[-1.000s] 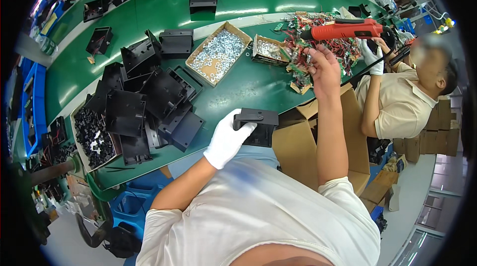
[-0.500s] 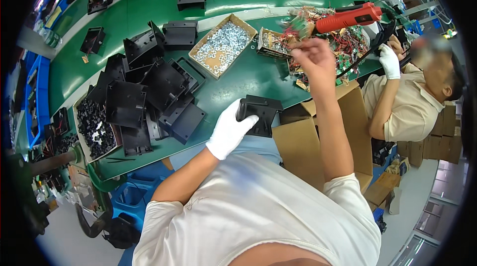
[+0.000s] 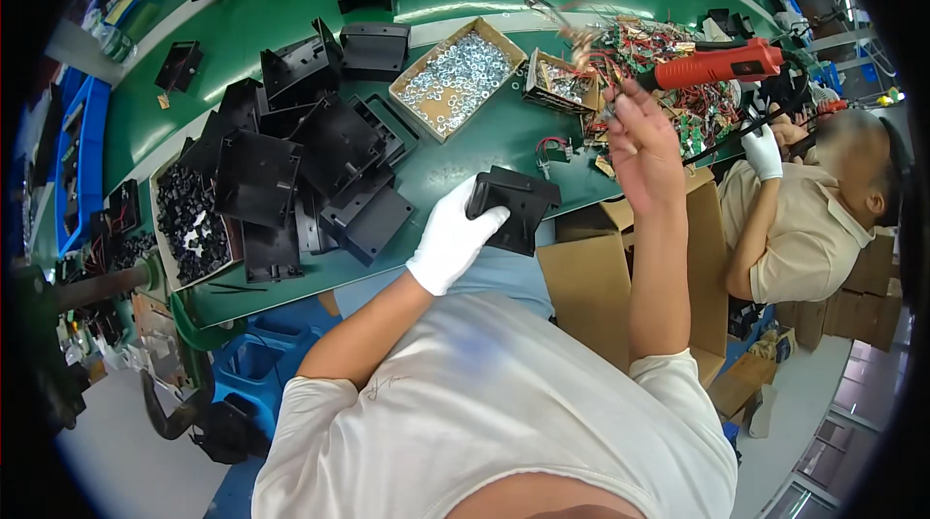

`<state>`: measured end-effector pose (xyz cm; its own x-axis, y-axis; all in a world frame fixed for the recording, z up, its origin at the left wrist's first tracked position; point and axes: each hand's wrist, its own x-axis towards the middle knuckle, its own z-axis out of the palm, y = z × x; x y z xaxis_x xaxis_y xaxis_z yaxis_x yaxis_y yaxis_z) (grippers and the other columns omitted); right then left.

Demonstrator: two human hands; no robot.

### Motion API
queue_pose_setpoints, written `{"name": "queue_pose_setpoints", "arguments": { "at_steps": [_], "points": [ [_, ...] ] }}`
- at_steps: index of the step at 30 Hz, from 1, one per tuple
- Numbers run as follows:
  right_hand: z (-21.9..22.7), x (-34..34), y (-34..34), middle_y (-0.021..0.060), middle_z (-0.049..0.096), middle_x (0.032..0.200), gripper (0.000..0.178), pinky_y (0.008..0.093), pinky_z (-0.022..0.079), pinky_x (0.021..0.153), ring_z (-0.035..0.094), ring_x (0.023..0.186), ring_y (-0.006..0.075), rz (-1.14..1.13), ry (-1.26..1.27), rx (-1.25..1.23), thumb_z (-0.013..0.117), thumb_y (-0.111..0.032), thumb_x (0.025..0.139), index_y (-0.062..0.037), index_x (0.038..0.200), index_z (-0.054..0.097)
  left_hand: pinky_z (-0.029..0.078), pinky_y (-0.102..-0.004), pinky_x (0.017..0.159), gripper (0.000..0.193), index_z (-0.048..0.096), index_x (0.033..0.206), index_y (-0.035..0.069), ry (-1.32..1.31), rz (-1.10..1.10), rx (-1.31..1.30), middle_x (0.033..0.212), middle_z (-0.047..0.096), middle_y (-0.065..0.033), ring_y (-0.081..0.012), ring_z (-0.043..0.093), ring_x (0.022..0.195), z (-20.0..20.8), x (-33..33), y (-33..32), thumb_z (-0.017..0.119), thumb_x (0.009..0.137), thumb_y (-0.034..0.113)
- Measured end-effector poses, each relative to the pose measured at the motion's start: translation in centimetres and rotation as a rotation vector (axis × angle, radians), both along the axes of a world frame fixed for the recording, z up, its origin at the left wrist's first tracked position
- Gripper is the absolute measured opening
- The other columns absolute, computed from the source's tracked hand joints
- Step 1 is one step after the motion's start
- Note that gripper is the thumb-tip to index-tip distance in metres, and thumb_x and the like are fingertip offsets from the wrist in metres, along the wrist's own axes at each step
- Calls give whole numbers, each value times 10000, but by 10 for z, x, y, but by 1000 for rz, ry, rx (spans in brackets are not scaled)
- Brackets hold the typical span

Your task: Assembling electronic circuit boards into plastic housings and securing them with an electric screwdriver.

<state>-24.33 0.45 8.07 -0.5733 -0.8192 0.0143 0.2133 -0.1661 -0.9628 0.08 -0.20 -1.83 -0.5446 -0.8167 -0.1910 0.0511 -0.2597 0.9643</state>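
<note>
My gloved left hand point(image 3: 458, 236) grips a black plastic housing point(image 3: 518, 211) by its left side, over the table's near edge. My bare right hand point(image 3: 641, 136) is raised at the near side of a heap of wired circuit boards point(image 3: 690, 122). Its fingertips pinch thin wires point(image 3: 603, 73), with a blurred part trailing up and left of them. A red electric screwdriver point(image 3: 712, 65) rests on the heap just beyond this hand. A small piece with red wires point(image 3: 554, 149) lies on the table between my hands.
Black housings point(image 3: 334, 141) are piled left of centre, beside a box of small black parts point(image 3: 191, 219). A cardboard tray of metal washers point(image 3: 455, 78) and a smaller parts box point(image 3: 562, 83) stand ahead. Below the table edge is an open carton point(image 3: 586, 296). A co-worker point(image 3: 809, 199) sits at right.
My right hand has drawn back toward me, with the blurred wired part moving over the small box. A small red-wired piece now lies on the table. My left hand keeps holding the housing.
</note>
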Motion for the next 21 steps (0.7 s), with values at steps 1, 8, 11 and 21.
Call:
{"name": "queue_pose_setpoints", "arguments": {
  "at_steps": [1, 8, 11, 21],
  "points": [
    [1, 2, 2, 128, 725, 1025, 184, 156, 447, 565, 646, 744, 121, 57, -168, 24, 654, -4, 949, -19, 1124, 597, 487, -284, 872, 357, 655, 1210, -1, -19, 35, -28, 1024, 700, -65, -152, 591, 900, 4, 0, -1, 657, 854, 33],
    [-2, 25, 30, 148, 717, 1071, 175, 139, 426, 553, 650, 733, 122, 302, -556, 150, 604, -10, 969, -20, 1144, 598, 486, -264, 862, 387, 652, 1231, -3, -15, 210, -161, 1077, 713, -68, -137, 586, 895, 15, 6, -4, 657, 844, 15],
    [-12, 34, 42, 151, 716, 1080, 187, 148, 437, 563, 657, 756, 132, 304, -430, 94, 607, -9, 960, -17, 1147, 597, 489, -289, 926, 395, 640, 1258, -9, -31, 51, -134, 1143, 710, -90, -162, 619, 985, 34, 13, -19, 649, 863, 5],
    [-34, 50, 52, 144, 692, 1028, 203, 203, 430, 558, 609, 739, 150, 101, -376, -34, 581, 9, 919, -10, 1121, 595, 529, -325, 902, 389, 637, 1294, 13, 420, 81, 635, 1170, 719, -115, -210, 673, 981, 40, -8, -18, 622, 907, 51]
  ]
}}
